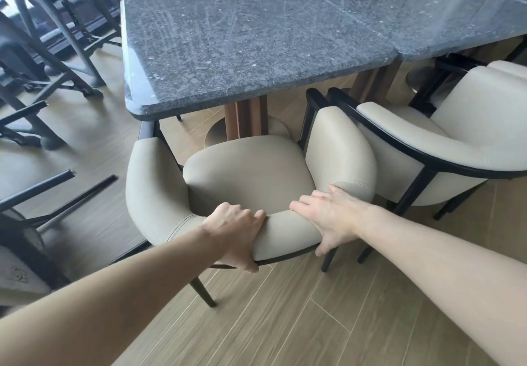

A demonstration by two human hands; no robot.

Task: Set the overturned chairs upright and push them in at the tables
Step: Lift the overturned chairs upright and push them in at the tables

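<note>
Both hands grip the beige armchair's (pixel 245 171) curved backrest: left hand (pixel 235 231) wrapped over it, fingertips hidden; right hand (pixel 330 217) fingers spread, thumb underneath. The chair stands upright, facing the dark stone tabletop (pixel 242 49), front legs hidden beneath.

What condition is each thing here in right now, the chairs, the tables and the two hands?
Near chair: upright, not fully under the table.
Right chair: upright, beside it.
Left chairs: overturned, legs showing.
Table: bare top.
Left hand: grip on backrest.
Right hand: laid over backrest.
</note>
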